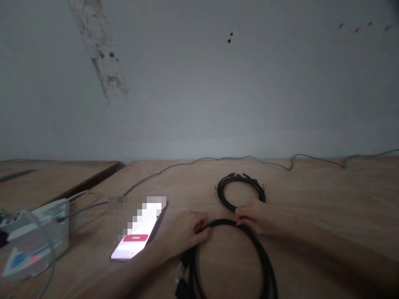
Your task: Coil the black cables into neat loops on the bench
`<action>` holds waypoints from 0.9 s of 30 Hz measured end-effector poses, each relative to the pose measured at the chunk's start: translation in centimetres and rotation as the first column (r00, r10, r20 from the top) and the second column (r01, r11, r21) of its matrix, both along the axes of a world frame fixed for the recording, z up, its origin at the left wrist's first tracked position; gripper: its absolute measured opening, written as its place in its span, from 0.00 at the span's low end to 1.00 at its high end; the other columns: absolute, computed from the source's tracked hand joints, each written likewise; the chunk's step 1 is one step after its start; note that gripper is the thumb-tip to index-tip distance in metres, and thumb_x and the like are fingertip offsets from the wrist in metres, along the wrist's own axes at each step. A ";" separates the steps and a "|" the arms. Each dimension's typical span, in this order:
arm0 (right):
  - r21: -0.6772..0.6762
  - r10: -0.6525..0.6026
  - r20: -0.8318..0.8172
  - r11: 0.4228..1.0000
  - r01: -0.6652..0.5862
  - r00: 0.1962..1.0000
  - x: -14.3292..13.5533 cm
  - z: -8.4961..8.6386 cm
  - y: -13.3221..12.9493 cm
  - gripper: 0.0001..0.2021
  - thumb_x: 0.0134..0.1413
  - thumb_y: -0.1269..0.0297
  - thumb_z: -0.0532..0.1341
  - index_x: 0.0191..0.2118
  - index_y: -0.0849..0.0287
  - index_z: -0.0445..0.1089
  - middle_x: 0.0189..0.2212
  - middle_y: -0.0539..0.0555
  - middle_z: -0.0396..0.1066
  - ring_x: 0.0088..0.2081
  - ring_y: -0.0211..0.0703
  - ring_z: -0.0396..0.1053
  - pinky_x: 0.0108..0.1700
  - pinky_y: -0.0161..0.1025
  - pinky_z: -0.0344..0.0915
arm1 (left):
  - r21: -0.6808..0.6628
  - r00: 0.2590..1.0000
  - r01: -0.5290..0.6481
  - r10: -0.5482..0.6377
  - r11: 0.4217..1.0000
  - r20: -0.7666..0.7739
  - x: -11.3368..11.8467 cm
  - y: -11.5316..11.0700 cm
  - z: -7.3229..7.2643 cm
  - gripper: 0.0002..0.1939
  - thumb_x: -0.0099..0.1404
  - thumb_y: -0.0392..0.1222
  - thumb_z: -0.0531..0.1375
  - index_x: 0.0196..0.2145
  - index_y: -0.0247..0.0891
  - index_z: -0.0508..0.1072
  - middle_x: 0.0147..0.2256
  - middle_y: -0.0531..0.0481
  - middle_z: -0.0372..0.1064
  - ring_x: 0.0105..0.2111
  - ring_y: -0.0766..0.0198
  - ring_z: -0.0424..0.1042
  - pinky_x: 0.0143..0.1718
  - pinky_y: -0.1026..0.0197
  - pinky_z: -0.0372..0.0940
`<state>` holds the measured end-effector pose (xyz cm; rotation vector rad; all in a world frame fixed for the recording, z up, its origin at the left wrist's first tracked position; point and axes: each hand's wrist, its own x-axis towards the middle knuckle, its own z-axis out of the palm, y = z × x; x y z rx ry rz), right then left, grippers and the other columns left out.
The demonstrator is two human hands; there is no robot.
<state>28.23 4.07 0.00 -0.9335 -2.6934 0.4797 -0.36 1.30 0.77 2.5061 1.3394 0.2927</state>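
Note:
A black cable (263, 253) lies coiled in a large loop on the wooden table, its lower part cut off by the frame edge. My left hand (190, 228) is closed round the loop at its upper left. At the upper right of the same loop, my right hand (251, 216) pinches the cable with bent fingers. Connector ends (182, 286) of the cable hang by the loop's left side, blurred. Just beyond my right hand lies a second, smaller coil of black cable (220, 191), tied, with its plugs at the far side.
A phone (134, 249) with a lit screen lies left of my left hand. Further left are a white power strip (64, 214) and a white box-like device (28, 259) with wires. A thin grey cable (174, 165) runs along the table's back by the wall (199, 104).

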 end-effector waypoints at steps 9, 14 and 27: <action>-0.086 -0.037 -0.059 0.996 0.032 0.998 0.0 0.2 0.2 0.11 0.63 0.65 0.59 0.37 0.58 0.80 0.30 0.53 0.79 0.28 0.40 0.72 0.32 0.35 0.65 | -0.013 1.000 0.014 -0.014 1.000 0.027 0.0 0.0 -0.1 0.13 0.67 0.47 0.58 0.28 0.40 0.63 0.25 0.57 0.63 0.26 0.65 0.62 0.27 0.62 0.48; -0.066 -0.023 -0.054 0.998 0.020 0.998 -0.1 0.5 0.0 0.11 0.61 0.69 0.59 0.37 0.59 0.81 0.30 0.53 0.79 0.28 0.41 0.73 0.33 0.36 0.66 | -0.019 1.000 0.008 -0.008 1.000 0.004 0.1 0.0 0.1 0.13 0.68 0.48 0.57 0.28 0.40 0.64 0.26 0.56 0.65 0.27 0.65 0.63 0.28 0.62 0.48; 0.053 0.161 -0.083 0.986 -0.157 0.983 0.1 0.7 0.2 0.14 0.60 0.74 0.53 0.37 0.58 0.76 0.33 0.53 0.76 0.35 0.42 0.73 0.40 0.38 0.68 | 0.002 1.000 0.008 -0.008 1.000 0.011 -0.2 0.2 -0.4 0.14 0.68 0.49 0.58 0.28 0.40 0.63 0.26 0.56 0.65 0.26 0.65 0.63 0.27 0.62 0.48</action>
